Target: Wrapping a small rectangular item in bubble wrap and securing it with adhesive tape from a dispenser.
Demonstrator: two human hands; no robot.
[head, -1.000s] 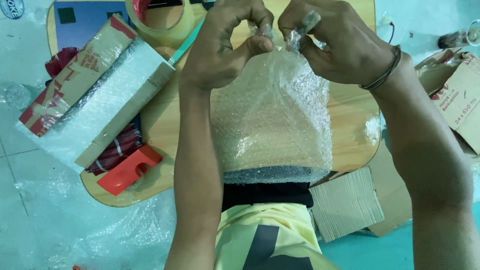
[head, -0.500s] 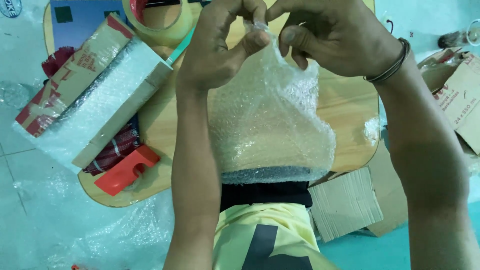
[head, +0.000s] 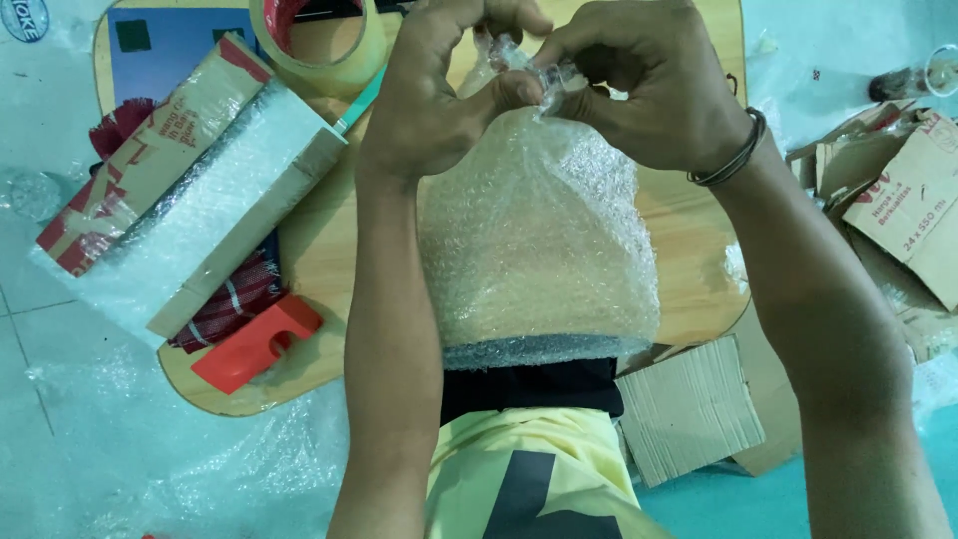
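A round wooden table (head: 689, 250) fills the middle of the view, seen from above, with the person's 2 forearms reaching across it. Upright between the arms, its lower end against the person's body, stands a rounded bundle wrapped in bubble wrap (head: 539, 240). It looks soft and springy on the outside and somewhat slippery, and it seems light, judging by how easily it is kept upright. The gathered top looks like the natural place to hold it, with a palm under or around the body for support.

The left hand (head: 434, 95) closes around the top of the bundle, thumb pressing the gathered plastic. The right hand (head: 639, 85), with a thin bangle (head: 728, 160) at the wrist, pinches the twisted tuft of wrap at the very top, fingers bunched tight.

On the table's left lie a long cardboard box (head: 190, 200) partly covered in bubble wrap, a roll of clear packing tape (head: 319, 45) and an orange-red tape dispenser (head: 254, 344). Flattened cardboard pieces (head: 689, 409) lie at the right.

What the wrap contains cannot be made out. The bundle's base is hidden against the shirt, and the fingertips are buried in the plastic.
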